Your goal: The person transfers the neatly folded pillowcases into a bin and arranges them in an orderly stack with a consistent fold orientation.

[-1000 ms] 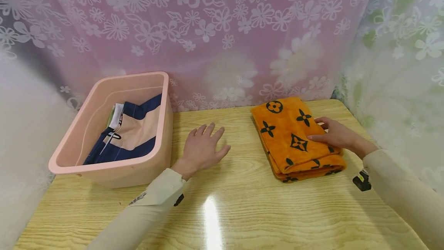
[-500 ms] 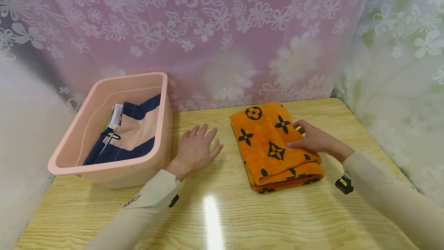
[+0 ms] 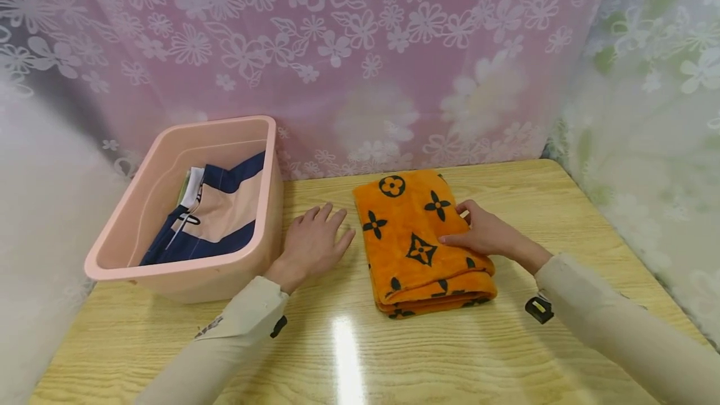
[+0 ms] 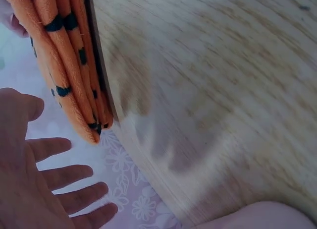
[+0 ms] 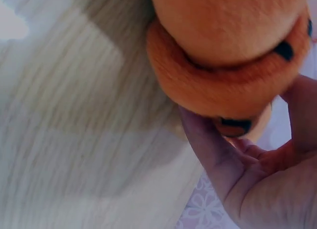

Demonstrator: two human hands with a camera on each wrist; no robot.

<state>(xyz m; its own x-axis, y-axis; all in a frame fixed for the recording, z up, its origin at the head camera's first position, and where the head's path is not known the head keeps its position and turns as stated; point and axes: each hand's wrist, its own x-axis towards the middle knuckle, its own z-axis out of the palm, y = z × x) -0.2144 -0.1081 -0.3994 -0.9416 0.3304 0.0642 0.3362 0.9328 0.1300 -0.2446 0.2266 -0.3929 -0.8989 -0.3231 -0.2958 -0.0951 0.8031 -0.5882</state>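
A folded plush orange blanket [image 3: 410,217] with dark flower motifs lies on the table right of centre. My right hand [image 3: 488,232] pinches its right side, thumb over the top layer. In the right wrist view a finger [image 5: 203,140] of that hand reaches under the folded orange layers. Between the blanket and a pink plastic tub [image 3: 185,286] my left hand [image 3: 310,245] hovers palm down, fingers spread and holding nothing. The left wrist view shows the blanket's stacked folds [image 4: 64,65] near that hand's outstretched fingers [image 4: 74,177].
Inside the tub lie folded clothes [image 3: 227,208] in navy and pale pink, with a white cord showing. The wooden table [image 3: 427,361] meets a pink flowered curtain [image 3: 349,80] at its back edge. A pale flowered curtain [image 3: 658,130] hangs along the right.
My right hand has slid the blanket left across the table and slightly towards me. My left hand has shifted a little left, towards the tub.
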